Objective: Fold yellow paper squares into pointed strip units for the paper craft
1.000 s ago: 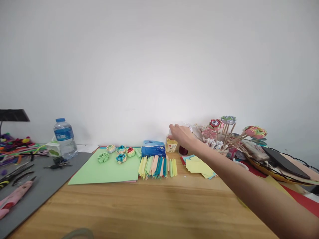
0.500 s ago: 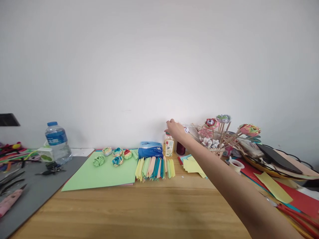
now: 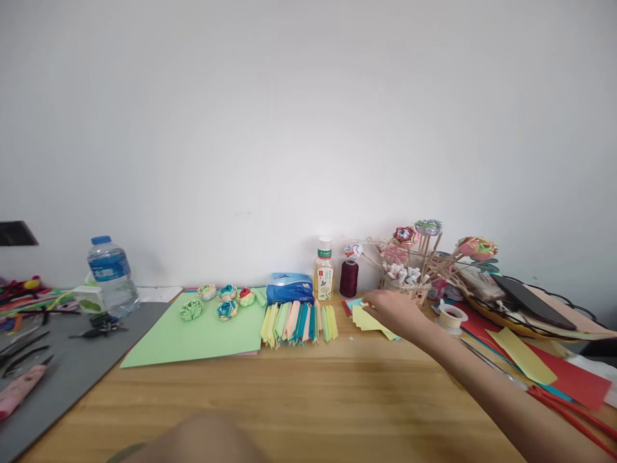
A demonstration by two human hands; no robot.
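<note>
Right hand (image 3: 393, 310) was at the flat, unfolded yellow paper sheets (image 3: 371, 325), right of the already folded paper strips (image 3: 299, 323), five paper rosettes (image 3: 191, 310) sat formed on the green sheet (image 3: 193, 346), blurred left hand (image 3: 202, 440) low, both grips unclear.

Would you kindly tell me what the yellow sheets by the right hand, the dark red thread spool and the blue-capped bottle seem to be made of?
Yellow sheets: probably matte paper, being thin, flat and without shine.
Dark red thread spool: likely wound fibre, given its spool shape; sheen and exact fibre are unclear.
Blue-capped bottle: most likely clear, glossy plastic, as it is see-through with highlights.
</note>
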